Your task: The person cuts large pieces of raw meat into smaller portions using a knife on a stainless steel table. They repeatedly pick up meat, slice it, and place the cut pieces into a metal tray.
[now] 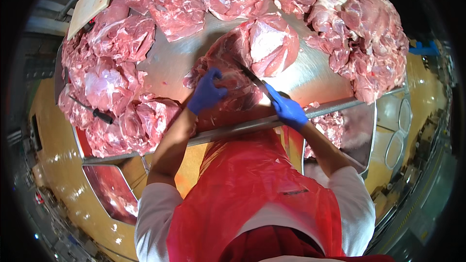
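Note:
A large piece of raw meat (238,48) lies in front of me on the metal table, dark red with a pale fat patch on its right. My right hand (290,110), in a blue glove, is closed round the handle of a knife (253,76). The blade points up and left, its tip against the middle of the meat. My left hand (208,92), also blue-gloved, is over the meat's lower left part. Its thumb and forefinger are curved and apart, with a gap between them. Its other fingers are partly hidden.
Piles of raw meat lie at the left (111,77), back (174,5) and right (364,34) of the metal table (170,60). A second knife (103,116) rests on the left pile. A pale board (92,2) stands far left. Metal bins (109,187) sit below the near edge.

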Available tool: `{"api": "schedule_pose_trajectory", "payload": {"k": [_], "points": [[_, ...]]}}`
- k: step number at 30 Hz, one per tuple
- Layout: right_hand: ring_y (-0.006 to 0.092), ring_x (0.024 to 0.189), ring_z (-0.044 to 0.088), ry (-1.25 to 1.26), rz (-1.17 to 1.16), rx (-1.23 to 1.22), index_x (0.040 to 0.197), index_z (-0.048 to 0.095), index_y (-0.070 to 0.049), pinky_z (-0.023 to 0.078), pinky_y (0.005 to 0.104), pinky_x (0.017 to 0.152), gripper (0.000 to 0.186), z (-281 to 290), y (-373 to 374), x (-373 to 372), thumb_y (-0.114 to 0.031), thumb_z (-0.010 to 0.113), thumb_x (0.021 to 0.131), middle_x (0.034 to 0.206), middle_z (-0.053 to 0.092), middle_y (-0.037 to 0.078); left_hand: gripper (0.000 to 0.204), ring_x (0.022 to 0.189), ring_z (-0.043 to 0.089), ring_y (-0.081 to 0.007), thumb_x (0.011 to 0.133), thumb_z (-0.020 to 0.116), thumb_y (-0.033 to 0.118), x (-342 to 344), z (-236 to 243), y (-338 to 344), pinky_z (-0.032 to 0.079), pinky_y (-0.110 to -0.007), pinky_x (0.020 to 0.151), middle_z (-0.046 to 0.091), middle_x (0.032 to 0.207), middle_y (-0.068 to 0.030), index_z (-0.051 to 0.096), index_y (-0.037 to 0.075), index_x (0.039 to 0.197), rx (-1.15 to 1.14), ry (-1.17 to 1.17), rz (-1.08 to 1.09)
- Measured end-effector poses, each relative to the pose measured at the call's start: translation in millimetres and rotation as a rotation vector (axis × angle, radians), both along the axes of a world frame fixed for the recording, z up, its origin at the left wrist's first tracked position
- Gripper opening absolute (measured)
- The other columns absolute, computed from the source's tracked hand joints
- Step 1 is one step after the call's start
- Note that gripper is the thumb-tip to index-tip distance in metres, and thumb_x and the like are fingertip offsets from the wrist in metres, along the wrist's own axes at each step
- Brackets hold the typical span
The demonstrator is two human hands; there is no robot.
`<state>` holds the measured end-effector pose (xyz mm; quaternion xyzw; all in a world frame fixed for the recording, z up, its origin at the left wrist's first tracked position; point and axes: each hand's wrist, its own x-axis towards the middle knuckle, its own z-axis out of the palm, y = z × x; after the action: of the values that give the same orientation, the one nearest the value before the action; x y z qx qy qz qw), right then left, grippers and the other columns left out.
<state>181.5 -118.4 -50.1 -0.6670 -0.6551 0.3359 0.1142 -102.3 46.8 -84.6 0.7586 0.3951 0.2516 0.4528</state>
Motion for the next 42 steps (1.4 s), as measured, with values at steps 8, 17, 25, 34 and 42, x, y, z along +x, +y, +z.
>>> {"api": "schedule_pose_trajectory", "payload": {"k": [8,17,25,34,42], "points": [[0.0495,0.088,0.064,0.228,-0.254,0.283,0.158,0.019,-0.017,0.051,0.0523,0.080,0.067,62.9,46.1,-44.4,-0.018,0.045,0.097,0.107,0.064,0.032,0.032,0.086,0.052,-0.0119,0.077,0.067,0.008,-32.2,12.1,48.4,0.049,-0.030,0.074,0.054,0.092,-0.0028,0.053,0.007,0.105,-0.454,0.002,-0.215],[0.0516,0.088,0.064,0.136,-0.282,0.189,0.159,0.018,-0.017,0.051,0.0536,0.080,0.074,18.8,119.2,-81.6,-0.011,0.047,0.091,0.100,0.064,0.036,0.037,0.090,0.052,-0.0163,0.071,0.069,0.008,-40.4,1.0,-1.6,0.048,-0.033,0.080,0.053,0.093,-0.0064,0.051,0.008,0.103,-0.118,-0.033,-0.128],[0.0519,0.078,0.062,-0.062,-0.170,0.299,0.156,0.024,-0.019,0.048,0.0593,0.069,0.070,-3.6,145.5,-81.2,-0.013,0.051,0.092,0.096,0.064,0.032,0.035,0.085,0.056,-0.0162,0.071,0.071,0.009,-33.4,-10.2,-15.6,0.050,-0.034,0.077,0.057,0.092,-0.0063,0.052,0.007,0.101,-0.205,-0.140,0.014],[0.0419,0.079,0.065,-0.180,-0.019,0.046,0.159,0.016,-0.025,0.052,0.0508,0.069,0.084,4.1,27.6,-37.1,-0.006,0.053,0.087,0.094,0.065,0.025,0.029,0.083,0.058,-0.0134,0.078,0.064,0.010,-37.1,6.0,-9.0,0.050,-0.031,0.074,0.060,0.093,-0.0062,0.058,0.006,0.106,-0.827,-0.190,0.072],[0.0379,0.071,0.067,-0.219,-0.080,0.118,0.160,0.011,-0.017,0.053,0.0468,0.064,0.087,-30.3,33.5,-39.9,-0.010,0.058,0.087,0.082,0.068,0.020,0.053,0.109,0.062,-0.0381,0.072,0.074,0.028,86.2,62.3,-55.9,0.047,-0.044,0.093,0.066,0.115,-0.0158,0.056,0.005,0.116,0.552,0.882,-0.022]]}}
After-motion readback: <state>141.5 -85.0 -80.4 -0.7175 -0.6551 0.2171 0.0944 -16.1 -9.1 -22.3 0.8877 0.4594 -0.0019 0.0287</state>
